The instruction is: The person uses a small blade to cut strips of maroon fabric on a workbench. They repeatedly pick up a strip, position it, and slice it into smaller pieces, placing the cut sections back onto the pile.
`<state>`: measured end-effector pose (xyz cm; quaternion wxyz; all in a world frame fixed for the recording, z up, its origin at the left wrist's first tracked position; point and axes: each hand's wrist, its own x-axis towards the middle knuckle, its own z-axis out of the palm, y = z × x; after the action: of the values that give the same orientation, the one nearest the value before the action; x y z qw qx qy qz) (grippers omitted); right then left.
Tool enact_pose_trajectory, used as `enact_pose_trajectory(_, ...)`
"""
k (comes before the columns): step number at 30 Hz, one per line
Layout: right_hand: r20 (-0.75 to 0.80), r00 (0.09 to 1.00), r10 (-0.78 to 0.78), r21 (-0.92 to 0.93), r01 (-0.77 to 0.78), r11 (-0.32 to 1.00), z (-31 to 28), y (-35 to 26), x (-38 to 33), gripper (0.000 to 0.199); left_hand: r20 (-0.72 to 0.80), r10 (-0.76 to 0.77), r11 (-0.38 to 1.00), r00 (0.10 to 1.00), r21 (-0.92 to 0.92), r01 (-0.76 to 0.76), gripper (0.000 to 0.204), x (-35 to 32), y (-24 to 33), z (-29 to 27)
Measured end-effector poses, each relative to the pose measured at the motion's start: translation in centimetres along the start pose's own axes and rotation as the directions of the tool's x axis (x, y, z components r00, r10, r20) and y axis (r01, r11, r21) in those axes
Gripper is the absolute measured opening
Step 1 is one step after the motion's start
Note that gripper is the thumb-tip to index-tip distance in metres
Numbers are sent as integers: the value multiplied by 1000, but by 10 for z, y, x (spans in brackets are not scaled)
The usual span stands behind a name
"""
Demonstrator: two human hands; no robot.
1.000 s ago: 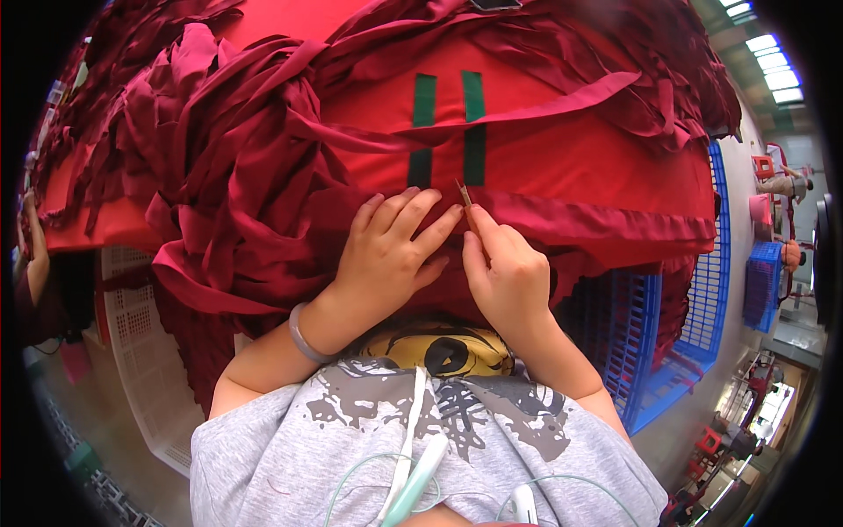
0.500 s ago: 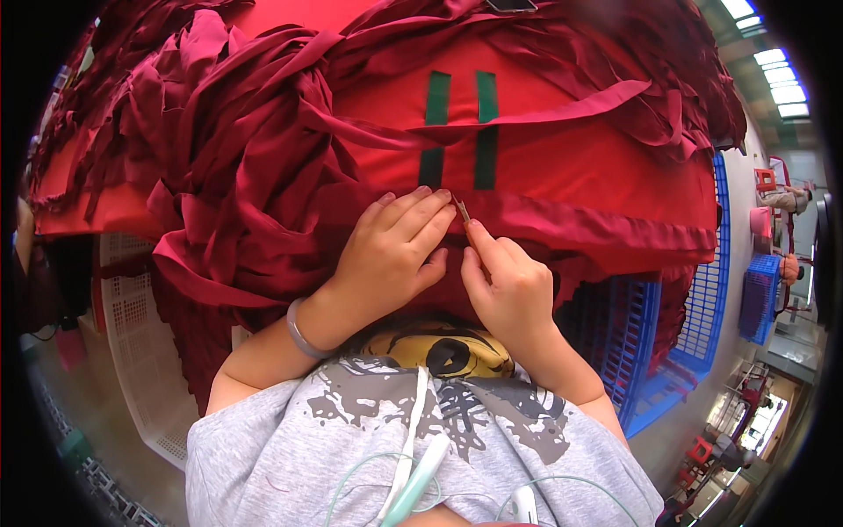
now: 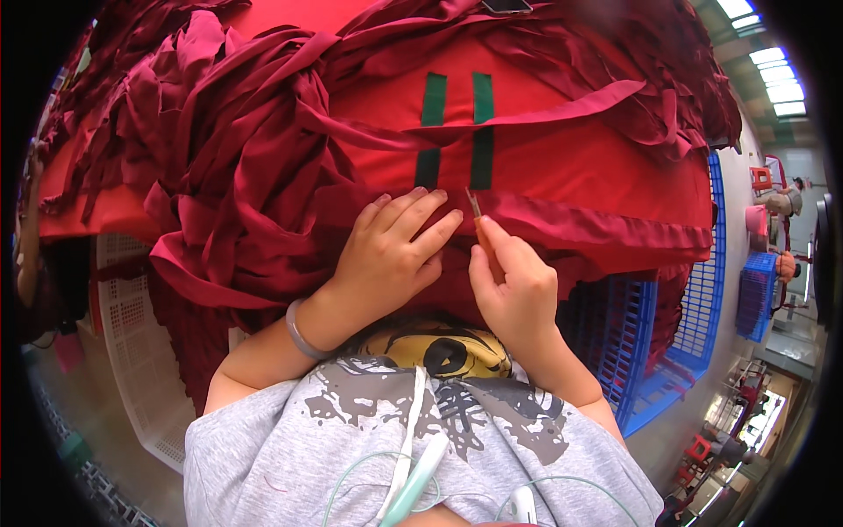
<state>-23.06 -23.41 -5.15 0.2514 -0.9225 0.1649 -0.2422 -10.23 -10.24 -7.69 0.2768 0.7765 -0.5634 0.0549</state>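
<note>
My left hand (image 3: pixel 395 241) lies on a long dark red fabric strip (image 3: pixel 597 221) near the front edge of the work surface. Its fingers are spread, with the index finger apart from the others. In my right hand (image 3: pixel 518 281) is a slim brownish tool (image 3: pixel 475 204) with a narrow forked tip, pinched between thumb and fingers. The tip points away from me, just right of my left fingertips and over the strip. Its lower part is hidden by my fingers. Beyond my hands, two dark green bands (image 3: pixel 482 132) run lengthwise on the bright red cover (image 3: pixel 544 162).
A large heap of dark red strips (image 3: pixel 255 149) fills the left side, and one loose strip crosses the green bands. A phone (image 3: pixel 507 5) lies at the far edge. Below the surface stand a white crate (image 3: pixel 132 325) and a blue crate (image 3: pixel 654 404).
My right hand has shifted slightly to the right, taking the tool's tip away from my left fingertips. The left index finger has spread away from its neighbours.
</note>
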Motion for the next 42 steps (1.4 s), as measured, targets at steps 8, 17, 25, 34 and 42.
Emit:
enact_pose_trajectory(8, 107, 994, -6, -117, 19, 993, 3, 0, 7, 31, 6, 17, 1000, 1000, 19, -17, 43, 2, 0, -1)
enact_pose_trajectory(17, -144, 990, -1, 114, 18, 993, 20, 15, 2, 30, 27, 23, 1000, 999, 13, -23, 49, 3, 1, -2)
enact_pose_trajectory(25, 76, 993, 91, 55, -95, 994, -11, 2, 5, 30, 21, -4, 1000, 1000, -3, 4, 50, 1, 1, 0)
enact_pose_trajectory(34, -175, 984, 27, 58, -17, 998, 7, 9, 14, 29, 44, -5, 1000, 999, 0, 5, 50, 0, 2, -3)
enact_pose_trajectory(42, 79, 997, -17, -111, 26, 993, 2, 2, 8, 32, 22, 6, 1000, 1000, 2, -6, 49, 1, 0, -1)
